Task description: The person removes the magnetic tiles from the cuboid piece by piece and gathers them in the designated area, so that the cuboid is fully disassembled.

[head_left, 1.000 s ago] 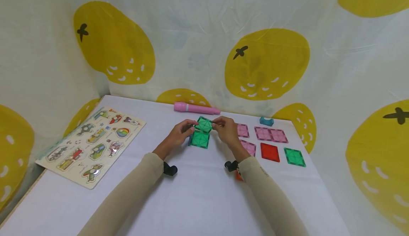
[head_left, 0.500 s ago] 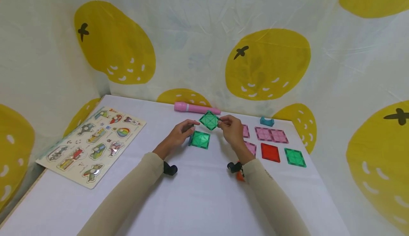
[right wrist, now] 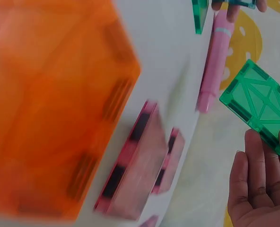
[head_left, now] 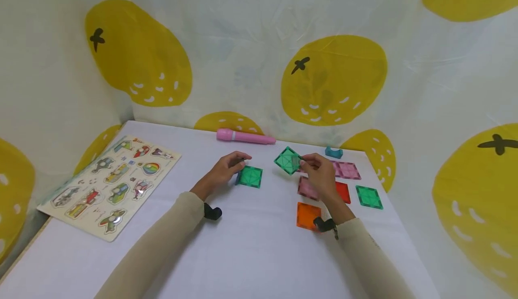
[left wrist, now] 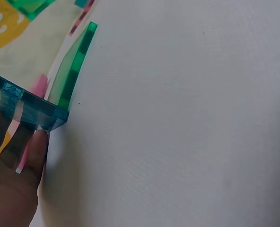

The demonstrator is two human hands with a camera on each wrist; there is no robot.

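Observation:
My right hand (head_left: 321, 175) pinches a green translucent magnetic tile (head_left: 285, 160) by one corner, held above the table and turned like a diamond. Its fingers lie along the tile's edge in the right wrist view. My left hand (head_left: 221, 171) holds a blue translucent magnetic tile (left wrist: 40, 108), which stands on edge. A second green tile (head_left: 251, 176) meets the blue one at its left side and lies on the table. Most of the blue tile is hidden by the left hand in the head view.
Right of centre lie an orange tile (head_left: 306, 216), a red tile (head_left: 343, 192), another green tile (head_left: 369, 197) and several pink tiles (head_left: 350, 170). A pink pen-shaped stick (head_left: 247, 137) and a small teal block (head_left: 334, 152) lie at the back. A picture puzzle board (head_left: 113, 186) is at left.
My right hand has drawn the upper green tile away from the other green tile and the left hand, carrying it to the right. The left hand stays in place.

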